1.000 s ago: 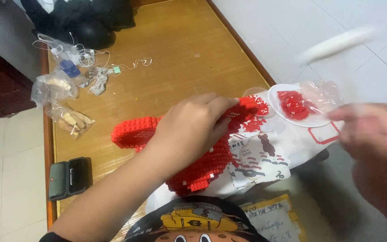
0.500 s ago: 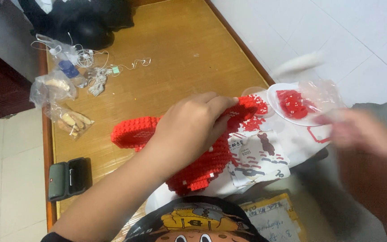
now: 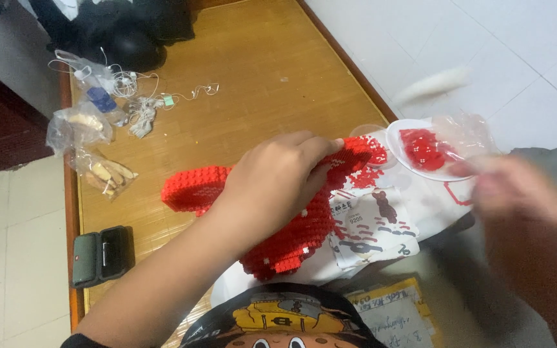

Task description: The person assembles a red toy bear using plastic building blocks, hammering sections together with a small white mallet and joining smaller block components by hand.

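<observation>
Two hands logged: left hand (image 3: 278, 187) lay clasped over red brick model (image 3: 291, 225); right hand (image 3: 517, 193), blurred beside dish of red bricks (image 3: 423, 149), grip indiscernible.

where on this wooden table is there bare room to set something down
The widest bare wood lies between the tangled earphone cables and the table's right edge. A narrower strip runs between the plastic bags and the red brick model. Crowded: around the left hand, printed sheet and dish of red bricks.
</observation>
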